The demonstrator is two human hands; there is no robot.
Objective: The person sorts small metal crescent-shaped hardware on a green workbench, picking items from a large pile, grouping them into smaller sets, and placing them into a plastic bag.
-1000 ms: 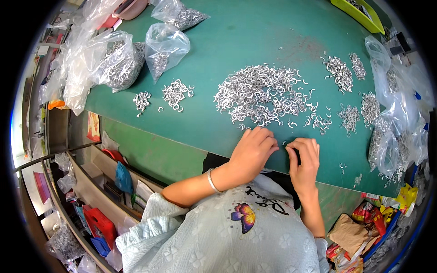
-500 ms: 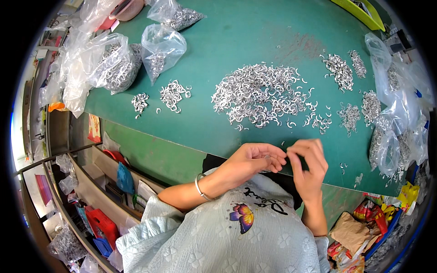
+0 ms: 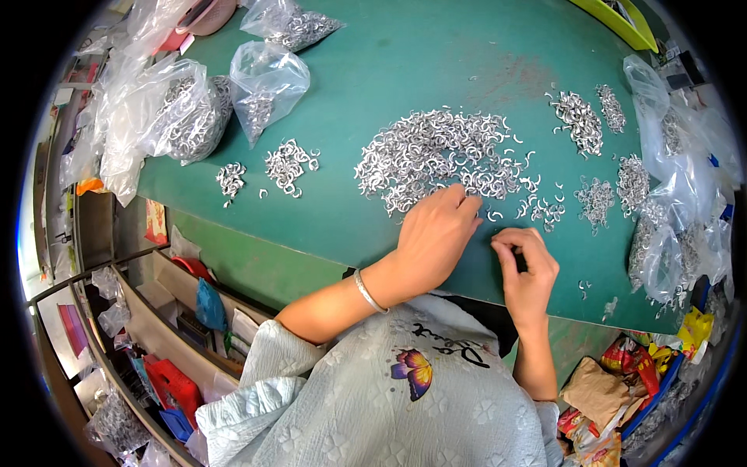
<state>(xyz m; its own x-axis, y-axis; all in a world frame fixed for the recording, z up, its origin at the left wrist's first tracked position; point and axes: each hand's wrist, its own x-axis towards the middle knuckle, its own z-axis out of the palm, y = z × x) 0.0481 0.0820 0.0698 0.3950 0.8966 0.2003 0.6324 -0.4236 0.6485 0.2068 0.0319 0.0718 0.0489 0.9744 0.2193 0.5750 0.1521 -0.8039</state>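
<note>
A large heap of small curved silver metal pieces [image 3: 420, 148] lies on the green table. At the heap's near edge is my left hand [image 3: 437, 240], back upward, its fingers closed together over the pieces; what the fingertips hold, if anything, is hidden. My right hand [image 3: 531, 272] rests to the right at the table's near edge. Thumb and forefinger are pinched there, and anything between them is too small to make out. A few loose curved pieces [image 3: 542, 212] lie just beyond it, right of the big heap.
Two small piles [image 3: 288, 167] sit to the left, near clear plastic bags [image 3: 191, 117] of metal pieces. On the right are further piles [image 3: 580, 124] and more filled bags [image 3: 661, 249]. A yellow-green tray [image 3: 622, 23] stands at the far right; shelving [image 3: 179, 303] is at lower left.
My left hand has moved away from my right hand, forward to the heap's near edge, and turned back upward. My right hand has shifted slightly down and stays pinched.
</note>
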